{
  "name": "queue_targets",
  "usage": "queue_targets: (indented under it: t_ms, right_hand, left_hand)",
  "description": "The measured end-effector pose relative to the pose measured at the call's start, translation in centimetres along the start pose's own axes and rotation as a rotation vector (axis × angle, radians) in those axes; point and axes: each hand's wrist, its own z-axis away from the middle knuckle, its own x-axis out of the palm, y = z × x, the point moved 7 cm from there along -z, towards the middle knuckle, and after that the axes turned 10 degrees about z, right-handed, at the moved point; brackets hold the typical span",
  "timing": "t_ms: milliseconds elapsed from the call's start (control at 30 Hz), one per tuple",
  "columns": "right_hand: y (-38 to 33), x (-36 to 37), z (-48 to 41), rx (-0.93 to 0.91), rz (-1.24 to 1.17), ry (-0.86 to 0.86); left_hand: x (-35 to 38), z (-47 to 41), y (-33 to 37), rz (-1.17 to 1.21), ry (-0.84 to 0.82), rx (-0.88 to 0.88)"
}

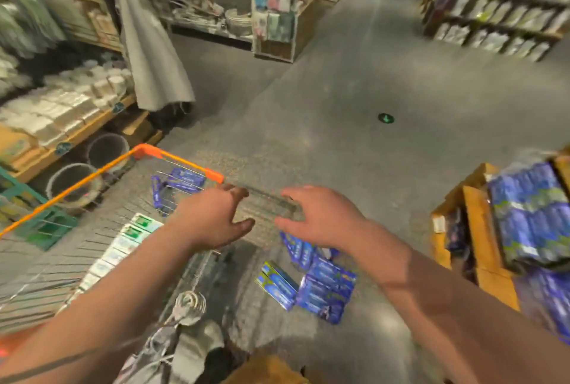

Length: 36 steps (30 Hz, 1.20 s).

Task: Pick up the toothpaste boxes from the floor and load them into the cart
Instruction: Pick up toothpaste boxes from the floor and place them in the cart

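Observation:
Several blue toothpaste boxes [324, 288] lie scattered on the grey floor below my right forearm, one with a green stripe [277, 286] beside them. The wire cart [101, 167] with an orange rim stands at the left; a few blue boxes [180, 183] lie in its far end, and a row of white-green boxes [123, 245] lines its near side. My left hand [212, 217] and my right hand [317, 217] reach forward near the cart's right corner, fingers spread and holding nothing I can make out. A blurred grey streak lies between them.
A low wooden shelf [475, 229] with stacked blue packs [530, 214] stands at the right. Grey buckets [105, 149] and a shelf of white goods [55, 112] sit left of the cart. A grey cloth [154, 53] hangs behind. My shoe [188, 340] is at the bottom.

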Motion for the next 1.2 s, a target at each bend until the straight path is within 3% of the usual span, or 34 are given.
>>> queue_targets:
  t_ms: [200,367,633,900,1200]
  right_hand:
    - [7.6,1.1,9.2,0.117,-0.063,-0.001]
    - [12.1,3.2,11.5,0.187,-0.063,-0.041]
    - [18.3,5.1,7.1,0.307,-0.109,-0.087]
    - [23.6,8.2,1.6,0.314,-0.154,-0.109]
    - [30.9,24.6,-6.8,0.272,-0.235,-0.257]
  left_hand:
    - [4.2,0.0,11.5,0.003,-0.042,0.101]
    - [6.6,-1.5,15.5,0.011,-0.080,0.133]
    - [8.6,-9.8,15.0,0.007,-0.121,0.163]
    - [13.8,-18.6,12.8,0.030,-0.215,0.145]
    - [28.8,-25.0,10.5,0.065,-0.311,0.042]
